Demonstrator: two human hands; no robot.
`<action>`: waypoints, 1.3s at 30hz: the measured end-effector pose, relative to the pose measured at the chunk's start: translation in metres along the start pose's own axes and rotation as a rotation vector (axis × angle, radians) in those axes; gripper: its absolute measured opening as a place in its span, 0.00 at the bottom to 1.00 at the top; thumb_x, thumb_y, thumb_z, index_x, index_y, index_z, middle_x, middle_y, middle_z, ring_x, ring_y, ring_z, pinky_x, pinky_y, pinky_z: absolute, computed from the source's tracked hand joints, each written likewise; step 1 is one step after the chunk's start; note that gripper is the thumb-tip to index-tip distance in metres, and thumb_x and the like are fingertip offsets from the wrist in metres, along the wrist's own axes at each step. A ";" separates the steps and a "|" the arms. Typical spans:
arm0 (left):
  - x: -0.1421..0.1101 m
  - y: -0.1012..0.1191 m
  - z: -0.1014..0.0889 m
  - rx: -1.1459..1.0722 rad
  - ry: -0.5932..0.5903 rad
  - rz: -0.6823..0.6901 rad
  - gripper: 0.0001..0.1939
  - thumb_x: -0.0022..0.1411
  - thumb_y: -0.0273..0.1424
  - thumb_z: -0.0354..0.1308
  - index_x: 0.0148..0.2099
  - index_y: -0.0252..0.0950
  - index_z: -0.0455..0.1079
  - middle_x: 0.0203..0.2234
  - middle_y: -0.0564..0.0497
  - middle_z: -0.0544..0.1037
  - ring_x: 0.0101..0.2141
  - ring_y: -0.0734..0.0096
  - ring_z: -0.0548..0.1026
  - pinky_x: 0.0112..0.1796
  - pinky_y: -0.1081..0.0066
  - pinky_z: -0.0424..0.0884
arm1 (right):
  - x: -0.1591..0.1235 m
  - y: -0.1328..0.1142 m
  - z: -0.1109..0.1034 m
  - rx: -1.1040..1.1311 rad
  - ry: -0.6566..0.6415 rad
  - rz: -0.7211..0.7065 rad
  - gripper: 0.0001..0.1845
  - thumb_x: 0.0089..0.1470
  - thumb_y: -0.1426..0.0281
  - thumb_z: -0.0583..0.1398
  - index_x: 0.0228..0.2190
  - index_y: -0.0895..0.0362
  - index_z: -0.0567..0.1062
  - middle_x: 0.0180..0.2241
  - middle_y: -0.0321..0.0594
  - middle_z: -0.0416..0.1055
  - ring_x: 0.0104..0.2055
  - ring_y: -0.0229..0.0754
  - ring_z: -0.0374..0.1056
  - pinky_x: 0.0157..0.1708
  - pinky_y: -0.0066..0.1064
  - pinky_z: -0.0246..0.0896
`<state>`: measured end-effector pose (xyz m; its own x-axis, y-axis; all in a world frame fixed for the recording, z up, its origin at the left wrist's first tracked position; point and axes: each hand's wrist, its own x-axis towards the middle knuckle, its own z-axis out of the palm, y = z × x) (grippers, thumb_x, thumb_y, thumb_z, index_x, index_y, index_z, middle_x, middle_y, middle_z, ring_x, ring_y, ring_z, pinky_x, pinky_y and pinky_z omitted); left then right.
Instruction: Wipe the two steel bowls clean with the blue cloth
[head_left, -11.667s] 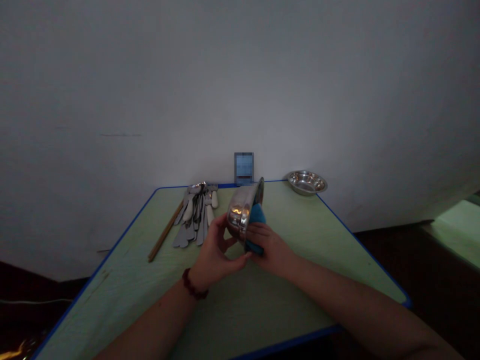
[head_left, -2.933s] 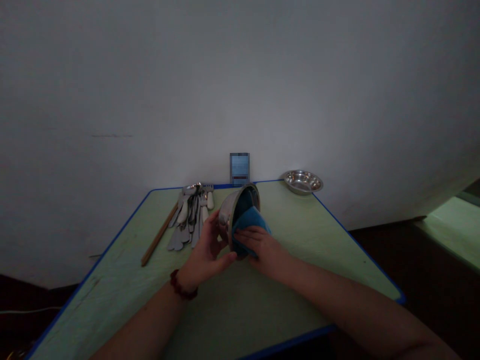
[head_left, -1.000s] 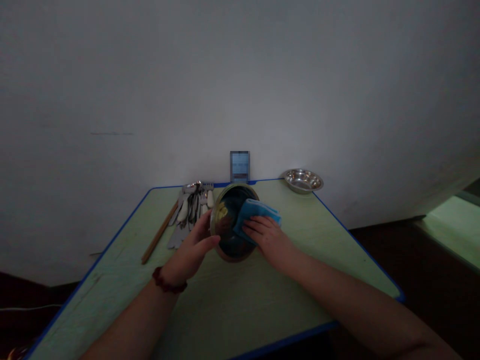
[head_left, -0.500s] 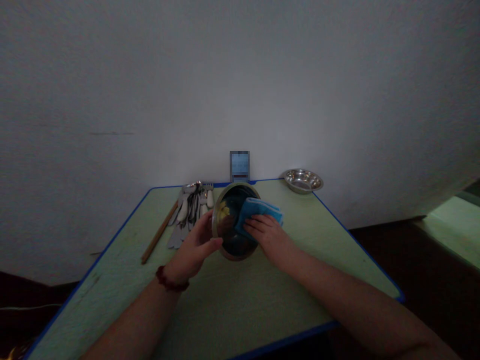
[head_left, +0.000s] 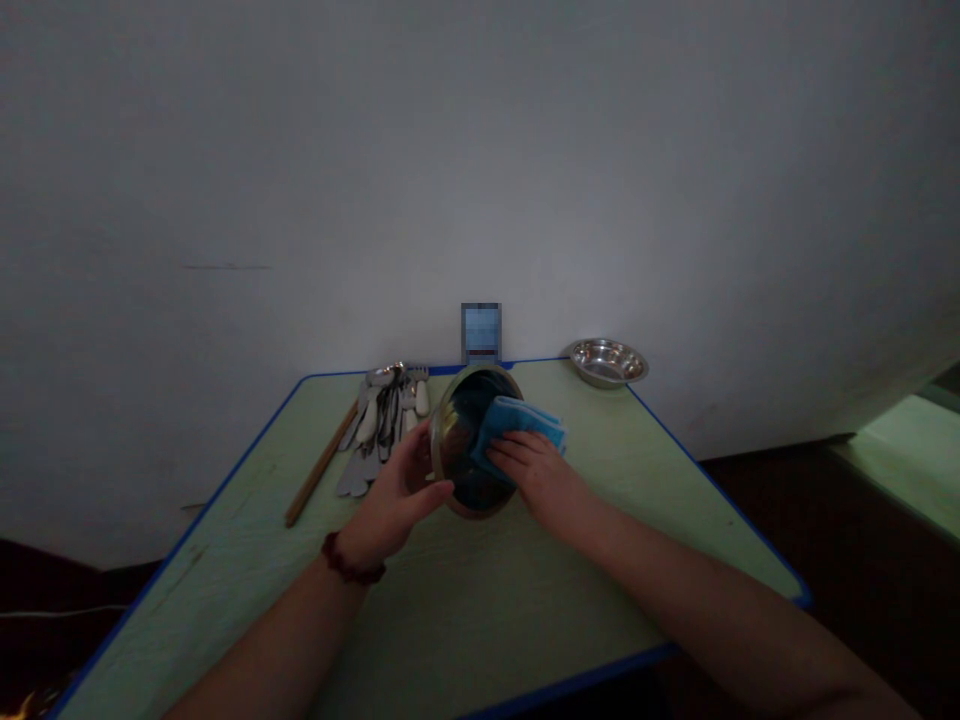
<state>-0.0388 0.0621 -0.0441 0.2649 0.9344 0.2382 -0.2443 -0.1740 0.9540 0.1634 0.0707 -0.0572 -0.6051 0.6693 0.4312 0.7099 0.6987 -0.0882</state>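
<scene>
A round metal bowl (head_left: 459, 420) is tilted on its side above the middle of the table, its dark inside facing me. My left hand (head_left: 405, 490) grips its left rim, thumb in front and fingers behind, partly hidden by the bowl. A folded blue cloth (head_left: 521, 415) lies against the right part of the bowl's inside and sticks out past the rim. My right hand (head_left: 536, 475) is closed on this cloth, pressing it to the bowl with the fingers together.
Left of the bowl lies a pile of forks, spoons and knives (head_left: 382, 410), with wooden chopsticks (head_left: 322, 465) beside it. A shallow steel bowl (head_left: 609, 362) stands at the far right corner. A blurred upright screen (head_left: 481, 333) is at the back of the blue-edged table (head_left: 495, 610), against the wall.
My left hand and the bowl's left rim have shifted slightly to the right, and the bowl has turned a little. My right hand keeps the cloth in nearly the same place.
</scene>
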 end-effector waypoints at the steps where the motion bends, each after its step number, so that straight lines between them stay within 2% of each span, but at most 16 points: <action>1: 0.000 0.000 0.000 -0.004 -0.002 -0.004 0.32 0.45 0.34 0.66 0.54 0.41 0.61 0.52 0.45 0.68 0.52 0.52 0.66 0.48 0.57 0.66 | 0.000 0.000 0.000 0.000 0.000 0.005 0.17 0.57 0.77 0.52 0.47 0.61 0.70 0.50 0.45 0.69 0.53 0.46 0.60 0.53 0.42 0.55; 10: -0.001 0.002 0.001 0.039 -0.010 0.005 0.31 0.45 0.33 0.66 0.53 0.40 0.60 0.51 0.45 0.68 0.50 0.52 0.67 0.43 0.61 0.70 | 0.001 -0.004 0.001 -0.020 -0.002 0.025 0.18 0.57 0.77 0.51 0.49 0.62 0.69 0.51 0.48 0.67 0.55 0.46 0.58 0.54 0.42 0.56; 16: -0.002 0.004 0.003 0.040 0.007 -0.008 0.32 0.45 0.33 0.66 0.53 0.41 0.60 0.50 0.45 0.68 0.50 0.52 0.67 0.43 0.60 0.70 | 0.000 -0.003 0.005 -0.049 0.036 0.013 0.20 0.58 0.79 0.48 0.50 0.62 0.67 0.51 0.49 0.66 0.56 0.45 0.58 0.54 0.41 0.56; 27: -0.003 0.005 0.006 0.068 0.036 -0.014 0.33 0.43 0.33 0.66 0.52 0.42 0.61 0.46 0.46 0.70 0.48 0.53 0.68 0.42 0.60 0.70 | 0.000 -0.006 0.002 -0.035 -0.008 0.011 0.19 0.58 0.77 0.50 0.50 0.64 0.67 0.52 0.50 0.66 0.56 0.45 0.58 0.55 0.41 0.55; 39: -0.004 0.001 0.007 0.112 0.022 0.018 0.34 0.45 0.33 0.65 0.54 0.42 0.56 0.45 0.46 0.67 0.45 0.56 0.69 0.42 0.60 0.70 | 0.000 -0.008 0.007 -0.035 0.015 0.017 0.19 0.58 0.77 0.50 0.50 0.63 0.67 0.51 0.49 0.66 0.55 0.45 0.59 0.55 0.40 0.56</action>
<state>-0.0334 0.0557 -0.0424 0.2403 0.9372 0.2527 -0.1427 -0.2234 0.9642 0.1549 0.0669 -0.0627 -0.5877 0.6766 0.4437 0.7322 0.6781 -0.0641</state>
